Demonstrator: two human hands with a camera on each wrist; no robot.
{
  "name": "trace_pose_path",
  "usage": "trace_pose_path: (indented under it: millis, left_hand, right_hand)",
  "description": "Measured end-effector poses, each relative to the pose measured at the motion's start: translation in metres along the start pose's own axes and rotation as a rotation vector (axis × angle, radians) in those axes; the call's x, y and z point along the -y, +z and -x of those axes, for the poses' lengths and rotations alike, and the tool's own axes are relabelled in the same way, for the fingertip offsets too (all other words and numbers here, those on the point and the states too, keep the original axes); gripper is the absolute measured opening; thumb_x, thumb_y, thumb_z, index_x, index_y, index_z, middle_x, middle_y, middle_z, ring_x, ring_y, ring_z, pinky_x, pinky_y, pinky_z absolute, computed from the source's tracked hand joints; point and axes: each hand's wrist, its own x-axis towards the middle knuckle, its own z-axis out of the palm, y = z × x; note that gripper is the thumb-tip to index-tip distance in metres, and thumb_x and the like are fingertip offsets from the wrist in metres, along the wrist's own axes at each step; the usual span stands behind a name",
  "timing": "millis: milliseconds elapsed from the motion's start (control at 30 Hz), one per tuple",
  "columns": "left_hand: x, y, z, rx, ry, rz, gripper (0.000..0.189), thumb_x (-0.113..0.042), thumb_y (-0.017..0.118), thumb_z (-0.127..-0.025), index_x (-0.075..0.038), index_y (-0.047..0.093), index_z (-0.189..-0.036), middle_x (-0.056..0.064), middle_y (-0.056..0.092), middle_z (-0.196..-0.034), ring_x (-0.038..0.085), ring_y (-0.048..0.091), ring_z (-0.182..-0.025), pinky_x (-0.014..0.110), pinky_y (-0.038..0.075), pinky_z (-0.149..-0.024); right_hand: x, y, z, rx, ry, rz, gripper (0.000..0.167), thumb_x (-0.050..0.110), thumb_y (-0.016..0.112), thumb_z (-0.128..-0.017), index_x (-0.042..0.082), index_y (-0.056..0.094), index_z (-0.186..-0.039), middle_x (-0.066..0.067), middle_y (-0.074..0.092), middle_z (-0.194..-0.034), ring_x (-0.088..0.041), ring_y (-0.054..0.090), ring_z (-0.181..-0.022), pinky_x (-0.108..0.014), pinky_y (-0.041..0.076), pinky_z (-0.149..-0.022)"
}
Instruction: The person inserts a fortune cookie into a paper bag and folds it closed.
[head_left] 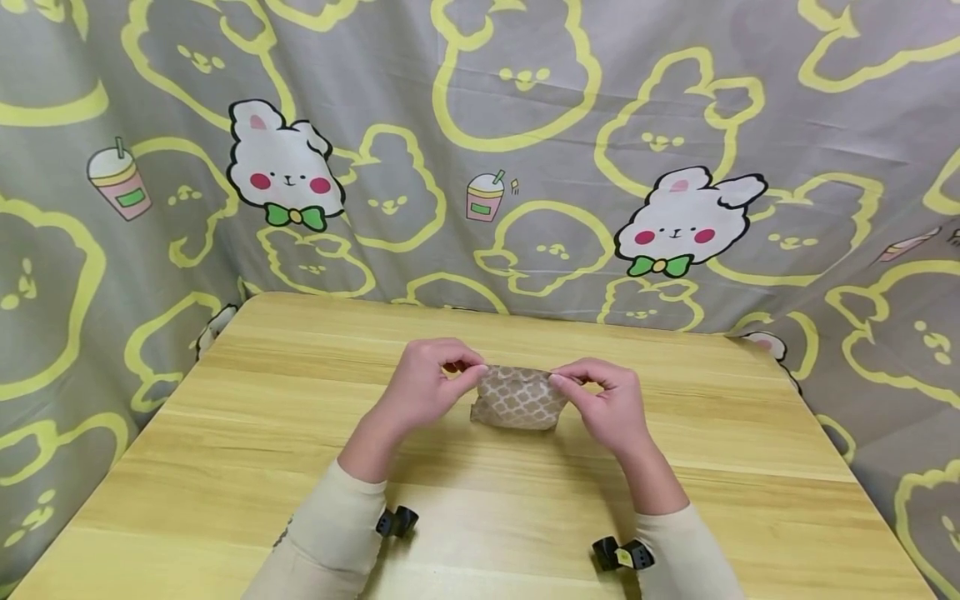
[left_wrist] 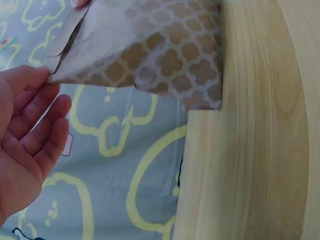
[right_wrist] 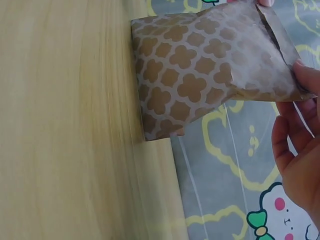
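A brown paper bag (head_left: pixel 521 400) with a pale lattice pattern stands on its lower edge on the wooden table, held between both hands. My left hand (head_left: pixel 431 383) pinches its top left corner between thumb and forefinger. At the top right corner, my right hand (head_left: pixel 607 400) pinches the paper in the same way. In the right wrist view, the bag (right_wrist: pixel 185 70) looks slightly puffed, with a folded strip along its top edge. The left wrist view shows a dark gap beside that strip on the bag (left_wrist: pixel 170 55). What is inside stays hidden.
The light wooden table (head_left: pixel 300 358) extends around the bag on all sides. Behind it hangs a grey curtain (head_left: pixel 405 75) printed with yellow outlines and white rabbits. Small black cameras (head_left: pixel 397 522) are strapped at both wrists over cream sleeves.
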Motion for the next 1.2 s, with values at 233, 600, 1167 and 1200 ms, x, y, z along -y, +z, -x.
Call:
trace_pose_path:
  millis: [233, 600, 1167, 1200]
  left_hand:
    - [0.001, 0.004, 0.001, -0.068, -0.078, 0.008, 0.007, -0.005, 0.072, -0.091, -0.007, 0.076, -0.086, -0.004, 0.068, -0.08, 0.007, 0.061, -0.068, 0.026, 0.053, -0.062]
    - [0.011, 0.02, 0.0, -0.05, -0.411, 0.054, 0.029, -0.009, 0.074, -0.09, -0.002, 0.068, -0.117, 0.003, 0.066, -0.089, 0.014, 0.064, -0.075, 0.03, 0.054, -0.068]
    - [0.025, 0.034, 0.013, 0.291, -0.692, 0.071, 0.079, 0.004, 0.06, -0.085, 0.003, 0.026, -0.156, 0.024, 0.053, -0.138, 0.013, 0.045, -0.055, 0.029, 0.044, -0.052]
    - [0.025, 0.034, 0.013, 0.294, -0.687, 0.05, 0.074, 0.003, 0.06, -0.085, 0.004, 0.032, -0.153, 0.024, 0.053, -0.138, 0.014, 0.044, -0.053, 0.031, 0.046, -0.053]
  right_hand:
    - [-0.023, -0.004, 0.004, 0.218, 0.296, -0.004, 0.055, 0.015, 0.088, -0.077, 0.011, 0.065, -0.126, -0.006, 0.067, -0.109, -0.024, 0.064, -0.093, -0.041, 0.053, -0.081]
    - [-0.045, 0.006, 0.016, 0.501, 0.416, 0.213, 0.034, 0.018, 0.08, -0.087, 0.006, 0.065, -0.115, -0.003, 0.065, -0.1, -0.02, 0.062, -0.089, -0.038, 0.052, -0.078]
    - [-0.043, 0.012, 0.016, 0.437, 0.556, 0.288, 0.039, 0.021, 0.078, -0.088, 0.001, 0.066, -0.12, -0.001, 0.062, -0.087, -0.017, 0.058, -0.079, -0.034, 0.049, -0.067]
    - [-0.043, 0.012, 0.016, 0.438, 0.555, 0.295, 0.039, 0.022, 0.078, -0.088, 0.001, 0.067, -0.12, -0.001, 0.062, -0.086, -0.017, 0.057, -0.078, -0.034, 0.048, -0.067]
